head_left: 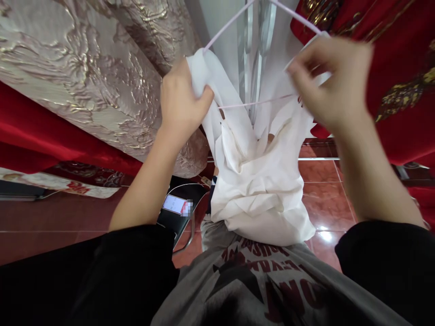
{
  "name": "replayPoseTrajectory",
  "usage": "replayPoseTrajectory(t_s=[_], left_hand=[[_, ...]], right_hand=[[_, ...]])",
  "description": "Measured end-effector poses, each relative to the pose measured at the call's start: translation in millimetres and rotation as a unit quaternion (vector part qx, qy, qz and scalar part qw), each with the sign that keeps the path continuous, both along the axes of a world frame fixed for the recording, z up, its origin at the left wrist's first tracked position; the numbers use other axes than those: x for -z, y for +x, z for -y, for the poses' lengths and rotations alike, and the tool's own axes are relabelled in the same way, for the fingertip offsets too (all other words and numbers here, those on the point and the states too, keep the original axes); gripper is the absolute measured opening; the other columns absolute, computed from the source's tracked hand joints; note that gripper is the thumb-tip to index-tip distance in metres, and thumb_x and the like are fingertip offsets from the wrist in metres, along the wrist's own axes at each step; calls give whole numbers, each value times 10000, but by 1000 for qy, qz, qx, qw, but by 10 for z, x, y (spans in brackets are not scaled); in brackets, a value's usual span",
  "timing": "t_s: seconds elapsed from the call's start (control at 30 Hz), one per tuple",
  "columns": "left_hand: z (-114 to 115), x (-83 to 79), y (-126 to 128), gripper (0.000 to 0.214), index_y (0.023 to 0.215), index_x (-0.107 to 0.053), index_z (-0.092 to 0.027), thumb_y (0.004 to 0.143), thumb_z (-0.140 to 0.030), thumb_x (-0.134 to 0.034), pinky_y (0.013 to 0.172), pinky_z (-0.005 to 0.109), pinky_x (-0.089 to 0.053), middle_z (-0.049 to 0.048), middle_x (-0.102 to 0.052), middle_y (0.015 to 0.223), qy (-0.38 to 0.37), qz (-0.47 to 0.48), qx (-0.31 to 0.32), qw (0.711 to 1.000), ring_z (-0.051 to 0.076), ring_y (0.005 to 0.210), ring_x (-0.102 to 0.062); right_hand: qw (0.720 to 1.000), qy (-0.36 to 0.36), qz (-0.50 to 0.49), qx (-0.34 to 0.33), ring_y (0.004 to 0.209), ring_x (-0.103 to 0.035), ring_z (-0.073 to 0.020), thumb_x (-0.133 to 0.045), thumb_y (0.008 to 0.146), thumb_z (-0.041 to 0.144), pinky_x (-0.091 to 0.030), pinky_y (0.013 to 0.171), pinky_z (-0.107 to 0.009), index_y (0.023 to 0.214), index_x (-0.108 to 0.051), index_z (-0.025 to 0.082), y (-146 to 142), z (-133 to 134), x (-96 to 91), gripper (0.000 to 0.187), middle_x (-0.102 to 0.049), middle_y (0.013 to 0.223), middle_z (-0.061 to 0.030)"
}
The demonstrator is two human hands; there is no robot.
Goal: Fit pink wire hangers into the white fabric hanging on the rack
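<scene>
A white garment (pixel 261 199) hangs in front of my body, with folds and pointed flaps down its open front. It is on a thin pale pink clothes hanger (pixel 226 27), whose lower bar crosses the opening. My left hand (pixel 183 97) is closed around the cloth at the left shoulder of the garment, thumb over the front. At the opposite shoulder, my right hand (pixel 333 81) has its fingers curled and seems to pinch the cloth's edge, somewhat blurred. The top of the hanger lies outside the view.
Shiny patterned pink-beige fabric (pixel 78 77) hangs on the left, and red cloth with gold sequins (pixel 404 99) on the right. White doors with metal handles (pixel 260 40) stand ahead. A phone (pixel 175 204) lies on a black chair (pixel 170 222) over red floor tiles (pixel 319 201).
</scene>
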State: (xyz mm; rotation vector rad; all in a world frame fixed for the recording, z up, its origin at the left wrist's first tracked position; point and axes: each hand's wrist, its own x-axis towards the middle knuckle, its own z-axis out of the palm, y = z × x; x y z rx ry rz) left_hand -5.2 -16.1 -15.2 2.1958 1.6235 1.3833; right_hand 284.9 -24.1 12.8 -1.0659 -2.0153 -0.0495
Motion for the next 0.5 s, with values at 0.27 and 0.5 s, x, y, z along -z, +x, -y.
replayPoseTrajectory(t_s=[0.27, 0.5], left_hand=[[-57, 159, 32, 252, 817, -638, -185, 849, 52, -558, 671, 219, -446, -11, -531, 706, -2, 297, 94, 950, 135, 663, -497], [33, -232, -82, 303, 715, -515, -177, 902, 52, -451, 640, 150, -504, -11, -557, 644, -168, 668, 96, 718, 82, 596, -487]], right_hand=[[996, -81, 32, -32, 924, -580, -201, -411, 994, 474, -402, 1036, -453, 1061, -670, 217, -258, -65, 818, 371, -669, 958, -66], [998, -49, 42, 8, 847, -551, -177, -338, 1024, 489, -394, 953, -381, 1021, -701, 207, -265, 47, 791, 459, -678, 903, -64]])
